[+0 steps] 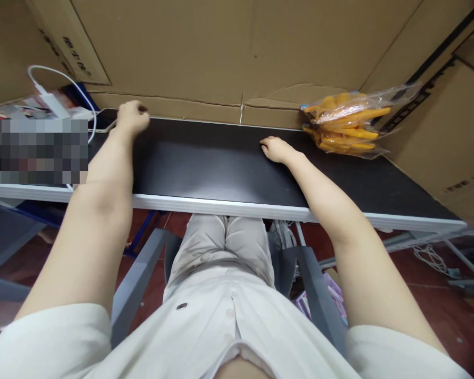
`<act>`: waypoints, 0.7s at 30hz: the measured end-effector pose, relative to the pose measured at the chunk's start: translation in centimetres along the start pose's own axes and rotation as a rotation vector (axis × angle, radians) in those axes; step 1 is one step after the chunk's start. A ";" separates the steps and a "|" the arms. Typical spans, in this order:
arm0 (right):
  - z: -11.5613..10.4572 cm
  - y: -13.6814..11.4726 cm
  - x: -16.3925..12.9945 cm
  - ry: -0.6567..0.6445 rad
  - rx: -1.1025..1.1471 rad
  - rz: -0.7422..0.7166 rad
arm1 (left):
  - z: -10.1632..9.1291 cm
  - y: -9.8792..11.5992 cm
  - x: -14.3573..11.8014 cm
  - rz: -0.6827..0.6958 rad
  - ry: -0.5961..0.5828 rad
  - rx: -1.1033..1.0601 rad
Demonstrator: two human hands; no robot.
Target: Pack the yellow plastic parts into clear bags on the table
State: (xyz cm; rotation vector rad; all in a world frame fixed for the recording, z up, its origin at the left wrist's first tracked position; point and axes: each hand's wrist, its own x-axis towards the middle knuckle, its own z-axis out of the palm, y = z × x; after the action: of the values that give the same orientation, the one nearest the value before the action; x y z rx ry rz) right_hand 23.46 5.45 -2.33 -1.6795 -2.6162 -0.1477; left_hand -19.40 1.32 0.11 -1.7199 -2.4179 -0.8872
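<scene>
Left hand (pixel 131 117) was seen fisted, empty, at the black tabletop's (pixel 205 168) far-left corner. Right hand (pixel 275 149) was rested curled, holding nothing, near the bag of orange tools (pixel 345 125) against the cardboard. Risk judged: bag could be nudged off the right edge.

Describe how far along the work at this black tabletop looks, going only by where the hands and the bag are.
Done: nothing visibly; the clear bag of orange pieces lies closed at the far right of the black tabletop. In hand: nothing. The left hand rests curled at the far edge, the right hand lies beside the bag, not touching it. Left: the bag, untouched.
</scene>
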 end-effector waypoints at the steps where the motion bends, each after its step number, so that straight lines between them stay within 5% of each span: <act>1: 0.0 0.2 0.0 -0.007 0.014 -0.004 | 0.4 1.3 0.2 0.053 -0.023 -0.016; 10: -0.7 1.3 -0.6 -0.034 0.201 0.008 | 2.9 12.5 -2.3 0.394 -0.140 -0.196; 16: -0.5 1.6 -0.6 -0.043 0.239 0.015 | 5.4 12.0 -4.1 0.410 -0.316 -0.110; 21: -0.1 2.1 -0.2 -0.013 0.276 0.010 | 5.6 11.1 -4.5 0.378 -0.426 -0.013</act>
State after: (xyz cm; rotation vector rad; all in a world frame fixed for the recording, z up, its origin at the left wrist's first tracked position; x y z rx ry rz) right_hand 25.44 6.15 -2.07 -1.6030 -2.4965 0.2163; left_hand -6.35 2.59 -1.42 -2.4687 -2.1670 -0.5317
